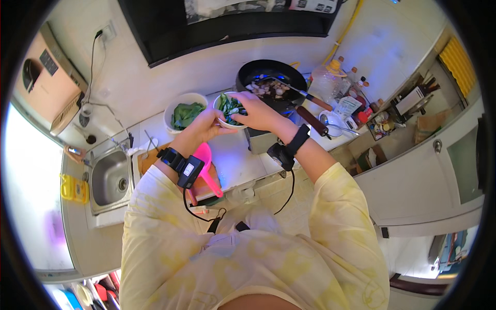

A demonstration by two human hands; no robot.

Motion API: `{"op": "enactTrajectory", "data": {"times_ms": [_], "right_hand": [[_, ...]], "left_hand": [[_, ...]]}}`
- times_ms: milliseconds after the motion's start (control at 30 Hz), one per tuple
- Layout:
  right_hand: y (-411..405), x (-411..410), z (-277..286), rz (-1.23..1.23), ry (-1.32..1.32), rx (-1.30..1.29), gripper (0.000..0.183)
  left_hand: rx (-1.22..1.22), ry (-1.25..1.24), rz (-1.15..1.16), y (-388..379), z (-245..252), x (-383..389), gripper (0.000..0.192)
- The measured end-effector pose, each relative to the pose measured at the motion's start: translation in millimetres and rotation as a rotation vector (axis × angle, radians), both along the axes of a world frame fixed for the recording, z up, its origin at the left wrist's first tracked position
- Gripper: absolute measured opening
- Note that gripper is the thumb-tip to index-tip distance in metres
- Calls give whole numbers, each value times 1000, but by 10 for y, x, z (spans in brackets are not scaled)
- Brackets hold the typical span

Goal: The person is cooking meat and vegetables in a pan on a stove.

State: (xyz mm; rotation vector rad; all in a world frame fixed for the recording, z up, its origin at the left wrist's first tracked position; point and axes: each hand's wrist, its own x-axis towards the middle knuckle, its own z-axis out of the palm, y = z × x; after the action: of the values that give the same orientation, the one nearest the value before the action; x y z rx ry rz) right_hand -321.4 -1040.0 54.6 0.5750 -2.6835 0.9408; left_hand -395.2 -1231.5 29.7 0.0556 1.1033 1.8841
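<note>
A small white bowl [231, 124] of cut green leaves [228, 104] is raised above the counter, just left of a black wok. My left hand [203, 126] grips the bowl's left side, thumb near the rim and fingers beneath. My right hand [257, 112] reaches over the bowl's right side, its fingers and thumb at the leaves; whether it pinches any is hidden. In the wok [300, 81] lie browned, pale pieces of food [267, 88] and a wooden-handled spatula [316, 101]. A larger white bowl [167, 116] with whole green leaves [188, 114] stands behind my left hand.
A pink strainer [209, 182] lies on a wooden cutting board [145, 161]. The wok's dark handle [312, 121] juts towards me. Bottles, including a large clear jug [325, 83], crowd the right. At left are a steel sink [110, 180] and a yellow jug [73, 188].
</note>
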Motion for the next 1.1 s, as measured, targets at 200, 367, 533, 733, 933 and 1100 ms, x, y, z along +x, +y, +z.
{"op": "enactTrajectory", "data": {"times_ms": [200,367,533,733,933,1100], "right_hand": [[-681,-306,-498,77,65,10,68],[-1252,-560,-618,37,-12,12,66],[-1765,-735,-1101,-32,159,-92,54],[-2025,-1031,-1738,-122,273,-8,52],[-2204,-1009,-1925,-203,76,-653,39],[-2394,-847,-1703,350,-343,-1354,44]], "left_hand": [[-138,189,113,-556,-128,-52,81],[-99,139,144,-1046,-219,-250,81],[-335,499,137,-1348,-106,-269,76],[-555,603,46,-1376,90,-333,70],[-806,886,-115,-1156,-28,-435,60],[-1227,1014,-282,-1044,-178,-504,52]]}}
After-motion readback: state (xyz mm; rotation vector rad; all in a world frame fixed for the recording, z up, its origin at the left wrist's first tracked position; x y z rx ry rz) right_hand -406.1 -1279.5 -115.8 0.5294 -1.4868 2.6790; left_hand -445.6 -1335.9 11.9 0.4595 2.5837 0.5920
